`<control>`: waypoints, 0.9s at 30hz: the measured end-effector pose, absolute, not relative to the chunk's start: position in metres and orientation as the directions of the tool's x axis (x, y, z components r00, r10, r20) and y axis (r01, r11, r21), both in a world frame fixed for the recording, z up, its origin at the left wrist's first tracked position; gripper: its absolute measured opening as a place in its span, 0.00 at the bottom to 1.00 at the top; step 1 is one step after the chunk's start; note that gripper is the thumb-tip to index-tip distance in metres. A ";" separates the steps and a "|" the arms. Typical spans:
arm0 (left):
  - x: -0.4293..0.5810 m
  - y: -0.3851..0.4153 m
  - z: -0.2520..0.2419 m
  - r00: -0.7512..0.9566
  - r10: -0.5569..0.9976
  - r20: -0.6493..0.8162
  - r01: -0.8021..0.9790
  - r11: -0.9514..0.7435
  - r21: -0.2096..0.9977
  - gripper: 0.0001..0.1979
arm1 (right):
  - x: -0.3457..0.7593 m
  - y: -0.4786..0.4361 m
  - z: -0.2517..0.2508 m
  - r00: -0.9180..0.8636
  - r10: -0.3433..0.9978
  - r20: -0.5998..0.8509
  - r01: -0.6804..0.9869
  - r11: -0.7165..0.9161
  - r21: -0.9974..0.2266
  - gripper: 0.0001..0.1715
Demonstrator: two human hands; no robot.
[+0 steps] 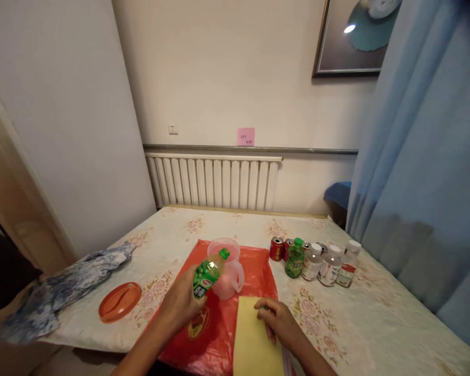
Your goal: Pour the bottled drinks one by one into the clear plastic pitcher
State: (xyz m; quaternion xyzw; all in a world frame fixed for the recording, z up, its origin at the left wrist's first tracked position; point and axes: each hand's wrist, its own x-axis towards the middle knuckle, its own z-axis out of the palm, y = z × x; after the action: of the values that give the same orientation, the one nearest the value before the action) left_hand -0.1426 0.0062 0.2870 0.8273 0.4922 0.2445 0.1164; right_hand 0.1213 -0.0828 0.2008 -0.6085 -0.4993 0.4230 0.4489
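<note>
My left hand (184,297) is wrapped round a green-labelled plastic drink bottle (207,277) with yellowish liquid inside. The bottle tilts to the right, its green top in front of the rim of a translucent pink plastic pitcher (226,287). Whether the bottle touches the pitcher I cannot tell. Over a yellow sheet or notebook (254,339) hovers my right hand (276,321), fingers curled. A bit of green shows between thumb and fingers and looks like a bottle cap. Under the pitcher lies a red plastic bag (258,266).
To the right stand red cans (277,248), a capped green bottle (295,258) and several clear bottles with white caps (329,266). An orange-red round lid (119,302) and a blue-white patterned cloth (86,279) lie on the left of the flowered tablecloth (172,224).
</note>
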 end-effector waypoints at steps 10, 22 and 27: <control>-0.161 0.054 0.337 0.427 0.878 0.218 0.898 -0.384 -0.215 0.22 | 0.098 -0.077 0.100 0.178 0.965 -0.194 -0.052 -0.187 -0.981 0.25; -0.154 0.071 0.368 0.559 0.803 0.208 0.800 -0.456 -0.390 0.22 | 0.098 -0.083 0.086 0.193 0.961 -0.199 -0.048 -0.193 -0.980 0.25; -0.145 0.073 0.378 0.608 0.766 0.209 0.753 -0.472 -0.458 0.19 | 0.097 -0.083 0.082 0.193 0.961 -0.200 -0.052 -0.194 -0.980 0.27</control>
State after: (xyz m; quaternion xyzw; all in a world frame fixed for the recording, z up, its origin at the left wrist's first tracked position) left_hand -0.1454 0.0729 0.3775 0.8580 0.4426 -0.0124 -0.2605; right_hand 0.0975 -0.0829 0.0816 -0.5861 -0.3878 0.5033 0.5029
